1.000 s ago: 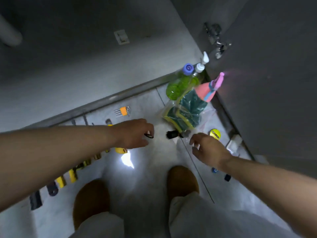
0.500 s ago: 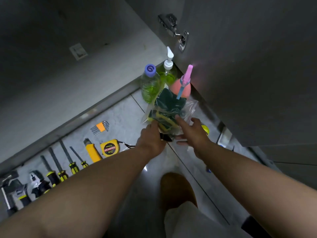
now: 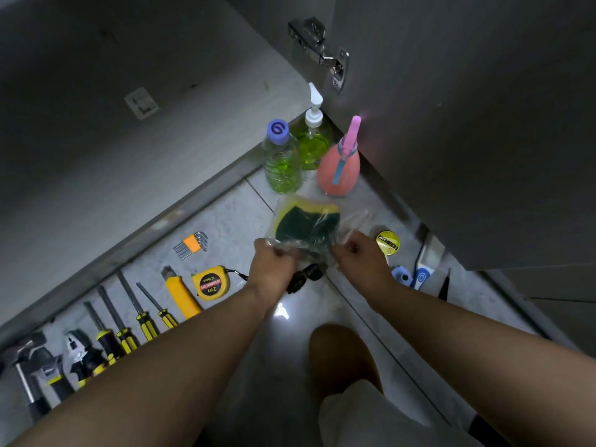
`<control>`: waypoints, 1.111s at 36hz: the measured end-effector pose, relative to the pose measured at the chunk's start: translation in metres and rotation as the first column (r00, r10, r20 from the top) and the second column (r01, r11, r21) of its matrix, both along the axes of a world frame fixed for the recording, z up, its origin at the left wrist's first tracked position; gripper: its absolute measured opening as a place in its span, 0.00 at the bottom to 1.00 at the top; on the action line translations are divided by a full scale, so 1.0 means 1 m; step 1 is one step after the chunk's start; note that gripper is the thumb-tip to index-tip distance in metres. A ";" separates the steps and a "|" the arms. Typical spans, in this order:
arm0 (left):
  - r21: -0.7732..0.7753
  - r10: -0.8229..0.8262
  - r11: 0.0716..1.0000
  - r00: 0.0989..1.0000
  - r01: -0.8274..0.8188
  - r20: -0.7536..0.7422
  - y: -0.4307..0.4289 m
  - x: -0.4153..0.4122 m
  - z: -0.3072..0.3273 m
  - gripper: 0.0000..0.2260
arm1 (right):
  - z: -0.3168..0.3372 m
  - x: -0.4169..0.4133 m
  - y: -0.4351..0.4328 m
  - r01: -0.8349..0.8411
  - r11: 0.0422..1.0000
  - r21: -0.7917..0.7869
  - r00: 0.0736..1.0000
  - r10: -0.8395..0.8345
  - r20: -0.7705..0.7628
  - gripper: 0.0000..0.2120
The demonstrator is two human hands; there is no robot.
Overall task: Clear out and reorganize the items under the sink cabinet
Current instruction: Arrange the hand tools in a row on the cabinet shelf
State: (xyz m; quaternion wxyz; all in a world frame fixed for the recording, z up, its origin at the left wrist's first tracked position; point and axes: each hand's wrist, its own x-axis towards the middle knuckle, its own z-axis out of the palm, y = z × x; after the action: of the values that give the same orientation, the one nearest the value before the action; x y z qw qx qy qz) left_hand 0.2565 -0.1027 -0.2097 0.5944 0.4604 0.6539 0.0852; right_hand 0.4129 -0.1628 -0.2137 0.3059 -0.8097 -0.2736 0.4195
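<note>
A clear plastic bag of green-and-yellow sponges [image 3: 304, 222] is lifted off the tiled floor between both hands. My left hand [image 3: 274, 269] pinches its lower left edge, and my right hand [image 3: 358, 258] pinches the lower right edge. A small black object [image 3: 306, 277] lies on the floor just below the bag, between my wrists. Behind the bag stand a clear bottle with a purple cap [image 3: 280, 159], a green pump bottle [image 3: 312, 140] and a pink spray bottle [image 3: 340, 166].
Left along the cabinet base lie hex keys [image 3: 191, 245], a yellow tape measure [image 3: 210, 283], a yellow utility knife [image 3: 180, 293], several screwdrivers [image 3: 129, 314] and pliers. At right are a yellow round tin [image 3: 388, 241], blue items [image 3: 409, 277] and the open cabinet door [image 3: 467, 124].
Both hands reached forward from the floor to the sponge bag, took hold of its lower edge and raised it. The view swung left, bringing the row of tools into sight.
</note>
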 end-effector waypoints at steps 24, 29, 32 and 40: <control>-0.338 0.503 0.852 0.805 -0.400 0.314 0.025 0.020 0.010 0.17 | 0.005 -0.002 0.034 -0.085 0.992 0.097 0.996 0.088 -0.022 0.11; -0.352 0.546 0.831 0.755 -0.431 0.364 0.028 0.003 0.014 0.18 | 0.008 -0.008 0.040 -0.041 0.998 -0.051 0.992 0.034 -0.119 0.29; -0.356 0.597 0.802 0.674 -0.480 0.436 0.033 -0.010 0.018 0.16 | 0.012 -0.017 0.050 -0.019 0.998 -0.059 0.937 -0.003 -0.350 0.28; -0.292 0.706 0.700 0.568 -0.652 0.422 0.051 -0.030 0.023 0.11 | 0.024 -0.037 0.089 -0.170 0.971 0.169 0.938 0.212 -0.274 0.23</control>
State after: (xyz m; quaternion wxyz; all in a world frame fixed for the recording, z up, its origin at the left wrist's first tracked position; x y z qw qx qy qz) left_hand 0.2260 -0.0518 -0.1869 0.6874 0.1030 0.6039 0.3901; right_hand 0.3756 -0.0740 -0.1900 0.3575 -0.6851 -0.3323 0.5408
